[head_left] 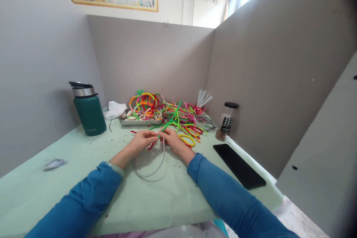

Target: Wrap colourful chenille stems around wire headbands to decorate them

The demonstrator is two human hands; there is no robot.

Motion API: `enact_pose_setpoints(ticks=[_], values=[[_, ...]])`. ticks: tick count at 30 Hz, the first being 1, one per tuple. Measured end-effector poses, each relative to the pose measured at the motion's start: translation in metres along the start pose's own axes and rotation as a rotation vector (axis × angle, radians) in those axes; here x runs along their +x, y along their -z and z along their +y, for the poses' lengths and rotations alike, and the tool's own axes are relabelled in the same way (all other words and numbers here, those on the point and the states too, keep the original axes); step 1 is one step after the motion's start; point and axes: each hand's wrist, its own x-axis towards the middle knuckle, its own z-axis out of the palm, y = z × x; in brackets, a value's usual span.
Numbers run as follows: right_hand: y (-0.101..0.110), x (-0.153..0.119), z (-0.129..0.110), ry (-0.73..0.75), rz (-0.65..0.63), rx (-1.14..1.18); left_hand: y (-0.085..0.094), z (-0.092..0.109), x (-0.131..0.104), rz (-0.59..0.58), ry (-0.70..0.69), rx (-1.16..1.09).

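Over the middle of the table my left hand [142, 141] and my right hand [171, 140] meet fingertip to fingertip. Both are closed in a pinch. A thin grey wire hoop [152, 180] hangs down from the fingers towards me. At the meeting point a green pipe cleaner [173, 115] is bent around the wire, and its long ends stick out beyond the hands. My left fingers grip the hoop, while the right ones pinch the green pipe cleaner against it. Fingers partly hide the exact crossing.
Behind my hands lie a heap of coloured pipe cleaners [186, 113], coiled grey wire [205, 123] and a metal tray [141, 122] with finished-looking hoops. A green bottle [89, 114] stands left; a jar [226, 122] and black phone [238, 165] are right. Grey partitions [150, 52] enclose the table.
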Motion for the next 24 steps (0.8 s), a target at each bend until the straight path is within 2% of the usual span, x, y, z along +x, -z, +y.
enact_pose_setpoints(ticks=[6,10,14,18,24], values=[[0.002,0.000,0.001,0.011,-0.046,0.006,0.003,0.002,0.002,0.075,0.024,-0.086],[0.001,-0.001,0.001,0.048,-0.062,-0.001,0.007,-0.005,0.006,0.125,0.044,-0.107],[-0.001,-0.002,0.002,0.052,-0.056,-0.027,0.009,-0.015,0.010,0.162,0.120,-0.073],[-0.001,-0.001,0.005,0.060,-0.069,-0.070,0.010,-0.018,0.011,0.143,0.167,-0.076],[0.000,0.000,0.008,0.005,-0.063,-0.148,0.007,-0.012,0.009,0.105,0.168,-0.091]])
